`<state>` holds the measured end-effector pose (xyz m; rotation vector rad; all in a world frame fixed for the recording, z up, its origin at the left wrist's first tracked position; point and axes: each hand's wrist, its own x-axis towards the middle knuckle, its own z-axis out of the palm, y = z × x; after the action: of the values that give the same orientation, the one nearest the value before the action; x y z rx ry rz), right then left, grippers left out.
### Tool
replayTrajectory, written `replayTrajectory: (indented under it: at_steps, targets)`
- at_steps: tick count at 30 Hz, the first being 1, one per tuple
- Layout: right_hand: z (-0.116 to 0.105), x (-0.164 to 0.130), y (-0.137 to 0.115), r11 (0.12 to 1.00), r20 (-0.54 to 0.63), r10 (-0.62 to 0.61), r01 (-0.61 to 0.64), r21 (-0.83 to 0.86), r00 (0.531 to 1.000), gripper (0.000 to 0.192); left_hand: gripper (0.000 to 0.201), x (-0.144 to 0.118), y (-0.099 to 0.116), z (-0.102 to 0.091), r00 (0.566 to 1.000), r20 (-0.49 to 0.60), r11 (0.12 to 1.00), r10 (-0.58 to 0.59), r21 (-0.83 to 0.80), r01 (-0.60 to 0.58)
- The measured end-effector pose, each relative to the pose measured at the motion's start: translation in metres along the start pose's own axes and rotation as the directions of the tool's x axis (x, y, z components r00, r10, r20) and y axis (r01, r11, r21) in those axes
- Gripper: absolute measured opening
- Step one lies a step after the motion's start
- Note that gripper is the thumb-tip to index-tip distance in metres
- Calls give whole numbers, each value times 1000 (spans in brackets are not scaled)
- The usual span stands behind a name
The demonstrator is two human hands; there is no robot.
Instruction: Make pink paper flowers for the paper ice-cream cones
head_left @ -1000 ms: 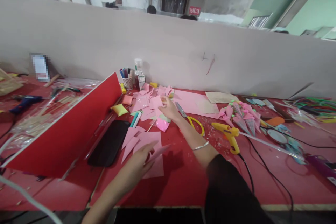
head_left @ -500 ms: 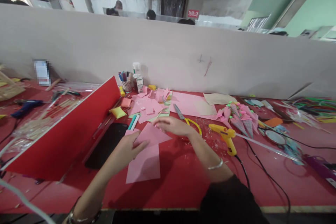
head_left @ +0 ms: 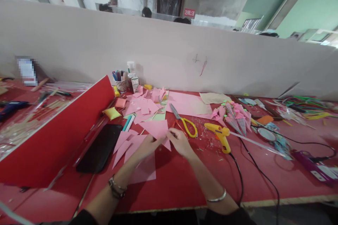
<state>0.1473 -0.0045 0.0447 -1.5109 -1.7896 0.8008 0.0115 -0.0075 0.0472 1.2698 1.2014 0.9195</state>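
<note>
A pink paper piece [head_left: 155, 127], pointed at its corners, is held between my two hands above the red table. My left hand [head_left: 151, 145] has its thumb and fingers pinched on the lower part of the sheet. At the right edge, my right hand [head_left: 179, 140] grips the same paper with curled fingers. Beneath and left of my left hand lie more pink sheets [head_left: 144, 172], some with pointed corners. Scissors with yellow handles [head_left: 188, 126] lie just beyond my right hand. A black phone [head_left: 99, 149] rests left of the sheets.
A yellow glue gun [head_left: 220, 135] with a black cord lies to the right, near a pile of pink cones [head_left: 233, 114]. A red board [head_left: 60, 130] stands along the left. Pink scraps [head_left: 145, 103], a pen cup [head_left: 121, 83] and a bottle [head_left: 132, 77] are at the back.
Both hands have come together around the pink piece, which has turned and moved right. More pointed sheets now show at the left. The whole view has shifted slightly.
</note>
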Motion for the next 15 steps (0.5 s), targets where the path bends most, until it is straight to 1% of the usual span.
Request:
replayTrajectory:
  at_steps: [2, 4, 6, 8, 10, 12, 15]
  targets:
    - [-8, 0, 5, 992, -94, 42, -53, -114, 995, 22, 25, 2, -2, -1, 996, -85, 1000, -4, -4, 4]
    - [-16, 1, 11, 965, -202, 96, -141, -223, 975, 14, 26, 5, -5, -7, 985, -169, 1000, -14, -16, 11]
    - [-22, 3, 19, 927, -271, 147, -228, -298, 951, 18, 23, 9, -8, -13, 969, -245, 999, -27, -35, 19]
    - [-25, 8, 25, 895, -296, 189, -289, -341, 936, 26, 16, 12, -11, -17, 950, -309, 998, -31, -61, 12]
    - [-24, 14, 29, 875, -299, 219, -323, -361, 929, 30, 13, 13, -13, -18, 935, -353, 996, -29, -89, -3]
    - [-22, 19, 31, 867, -291, 239, -339, -366, 926, 30, 12, 12, -13, -17, 927, -375, 993, -27, -120, -19]
    - [-22, 21, 32, 875, -262, 263, -344, -341, 929, 25, 14, 10, -14, -15, 919, -394, 982, -25, -180, -50]
